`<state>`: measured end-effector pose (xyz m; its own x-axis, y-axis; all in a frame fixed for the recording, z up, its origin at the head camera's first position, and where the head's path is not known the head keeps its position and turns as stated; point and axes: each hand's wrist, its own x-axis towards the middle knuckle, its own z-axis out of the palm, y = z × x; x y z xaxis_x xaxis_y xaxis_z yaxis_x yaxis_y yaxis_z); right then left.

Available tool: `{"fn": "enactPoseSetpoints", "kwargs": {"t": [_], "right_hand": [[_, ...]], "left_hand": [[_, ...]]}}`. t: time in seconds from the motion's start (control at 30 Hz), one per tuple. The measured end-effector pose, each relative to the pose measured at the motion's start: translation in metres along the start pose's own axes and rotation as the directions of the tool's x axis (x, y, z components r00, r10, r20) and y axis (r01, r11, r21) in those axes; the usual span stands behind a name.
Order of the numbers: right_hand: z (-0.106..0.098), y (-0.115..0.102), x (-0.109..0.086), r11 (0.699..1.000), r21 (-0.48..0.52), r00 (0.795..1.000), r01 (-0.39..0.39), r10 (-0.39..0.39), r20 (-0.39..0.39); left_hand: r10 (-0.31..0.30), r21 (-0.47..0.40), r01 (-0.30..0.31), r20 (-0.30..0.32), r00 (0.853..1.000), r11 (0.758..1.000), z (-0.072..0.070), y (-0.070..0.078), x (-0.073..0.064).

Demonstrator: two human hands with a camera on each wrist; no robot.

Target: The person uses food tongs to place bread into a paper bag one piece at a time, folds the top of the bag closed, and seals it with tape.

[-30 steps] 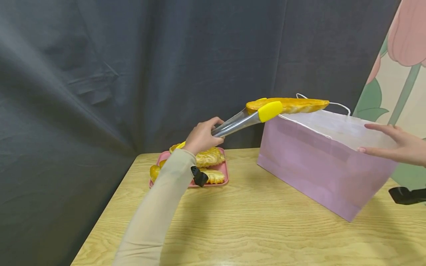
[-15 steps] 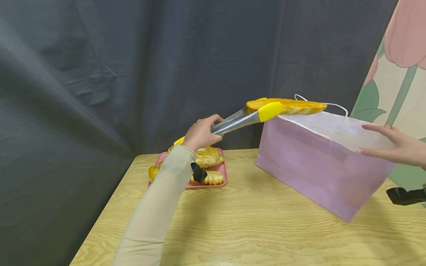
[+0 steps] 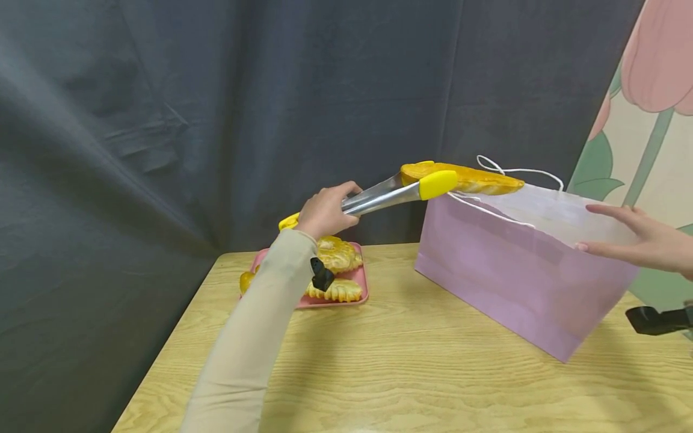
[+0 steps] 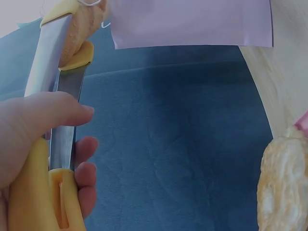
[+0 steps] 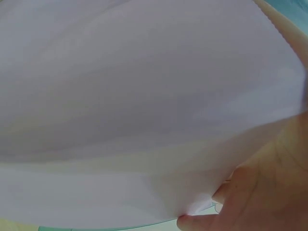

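Observation:
My left hand grips a pair of metal tongs with yellow tips and handles. Pinched in the tips is a long golden-brown bread, its far end over the mouth of a lilac paper bag. In the left wrist view, thumb and fingers wrap the tongs. At the bag's right end, my right hand has its thumb and a finger spread and straight against the opening. The right wrist view shows the bag's pale inside and part of this hand; its other fingers are partly hidden.
A pink tray at the back left of the wooden table bears several pastries, partly behind my left sleeve. White cord handles stick up from the bag. A dark curtain hangs behind.
The bread's far end has tipped downward and sits lower against the bag's mouth. Bag and right hand appear slightly further left in view. The grip on the tongs has not changed.

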<state>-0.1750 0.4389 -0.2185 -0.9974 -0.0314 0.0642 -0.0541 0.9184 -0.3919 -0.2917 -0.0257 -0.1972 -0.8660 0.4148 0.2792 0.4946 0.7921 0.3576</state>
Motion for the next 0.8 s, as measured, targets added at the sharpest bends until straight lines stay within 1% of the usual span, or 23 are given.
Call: {"fn": "enactPoseSetpoints", "kwargs": {"t": [0.23,0.43,0.67,0.8], "right_hand": [[0.0,-0.004,-0.001,1.0,-0.011,1.0,-0.025,0.025,0.012],[0.0,-0.01,-0.004,0.999,-0.003,0.999,-0.039,0.039,0.032],[0.0,-0.012,-0.006,0.999,0.019,0.999,-0.026,0.025,0.033],[0.001,-0.011,-0.006,0.999,0.044,0.999,-0.016,0.014,0.035]], "left_hand": [[0.005,0.059,-0.005,0.008,1.0,0.998,-0.008,0.007,0.006],[-0.013,0.101,0.01,0.028,1.0,0.995,-0.012,0.011,0.009],[0.019,0.124,-0.025,0.047,0.999,0.992,-0.012,0.016,0.012],[0.025,0.143,-0.031,0.046,0.999,0.989,-0.011,0.019,0.014]]}}
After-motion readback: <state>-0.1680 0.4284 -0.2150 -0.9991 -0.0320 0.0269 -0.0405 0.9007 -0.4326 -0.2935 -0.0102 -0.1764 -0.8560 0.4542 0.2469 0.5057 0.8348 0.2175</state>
